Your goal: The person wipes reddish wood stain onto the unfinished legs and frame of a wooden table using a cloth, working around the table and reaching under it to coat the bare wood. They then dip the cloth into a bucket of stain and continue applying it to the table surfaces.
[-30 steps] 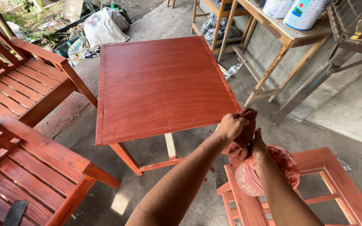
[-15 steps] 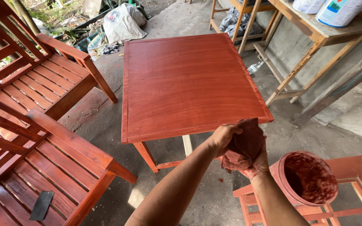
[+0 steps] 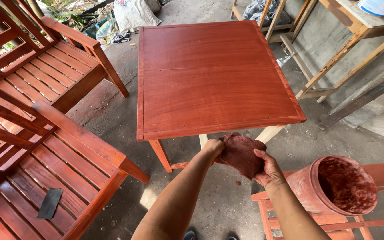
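I have my left hand [image 3: 213,148] and right hand [image 3: 267,169] both clamped on the stained rag [image 3: 241,153]; I'd fold it flat, then wipe the table [image 3: 214,75] at twelve o'clock along its grain.

Deep red-brown stain across the square wooden surface [image 3: 214,75], grain streaks showing. The rag [image 3: 241,153] is dark maroon, the bucket [image 3: 334,186] pinkish-red, smeared inside. Slatted benches [image 3: 36,133] match in red. Grey concrete floor [image 3: 112,115], a black scrap [image 3: 50,203].
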Demonstrator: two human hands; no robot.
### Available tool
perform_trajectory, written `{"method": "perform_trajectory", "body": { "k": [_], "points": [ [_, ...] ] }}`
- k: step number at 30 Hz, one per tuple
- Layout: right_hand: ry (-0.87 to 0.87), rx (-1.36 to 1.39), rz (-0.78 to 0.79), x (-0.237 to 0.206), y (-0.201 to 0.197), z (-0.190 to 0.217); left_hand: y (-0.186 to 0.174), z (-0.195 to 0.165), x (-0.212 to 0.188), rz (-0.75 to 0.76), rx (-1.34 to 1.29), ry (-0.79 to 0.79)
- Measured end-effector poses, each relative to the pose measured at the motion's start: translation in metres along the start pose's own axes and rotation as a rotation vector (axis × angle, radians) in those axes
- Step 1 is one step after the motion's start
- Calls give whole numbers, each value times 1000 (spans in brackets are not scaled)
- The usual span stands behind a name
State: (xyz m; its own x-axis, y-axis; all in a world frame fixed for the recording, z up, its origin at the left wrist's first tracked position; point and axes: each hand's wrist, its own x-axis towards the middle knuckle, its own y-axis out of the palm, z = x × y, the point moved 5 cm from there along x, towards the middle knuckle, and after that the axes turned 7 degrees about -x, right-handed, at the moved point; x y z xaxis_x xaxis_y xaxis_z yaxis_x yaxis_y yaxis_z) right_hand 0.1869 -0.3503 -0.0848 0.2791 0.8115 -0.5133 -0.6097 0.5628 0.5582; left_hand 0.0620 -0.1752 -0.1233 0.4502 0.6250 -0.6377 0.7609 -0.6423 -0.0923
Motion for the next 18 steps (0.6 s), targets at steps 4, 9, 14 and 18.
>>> {"method": "perform_trajectory", "body": {
  "k": [4,9,14,18],
  "points": [
    [58,-22,72,1,23,-5,0,3,-5,17,-100,-52],
    [24,-91,-47,15,37,-24,12,-5,-55,146,-227,-123],
    [-91,-18,-28,8,57,-49,20,-13,-69,263,-494,-38],
    [-196,-71,19,0,71,-56,29,2,-57,353,-581,-99]
  ]
}}
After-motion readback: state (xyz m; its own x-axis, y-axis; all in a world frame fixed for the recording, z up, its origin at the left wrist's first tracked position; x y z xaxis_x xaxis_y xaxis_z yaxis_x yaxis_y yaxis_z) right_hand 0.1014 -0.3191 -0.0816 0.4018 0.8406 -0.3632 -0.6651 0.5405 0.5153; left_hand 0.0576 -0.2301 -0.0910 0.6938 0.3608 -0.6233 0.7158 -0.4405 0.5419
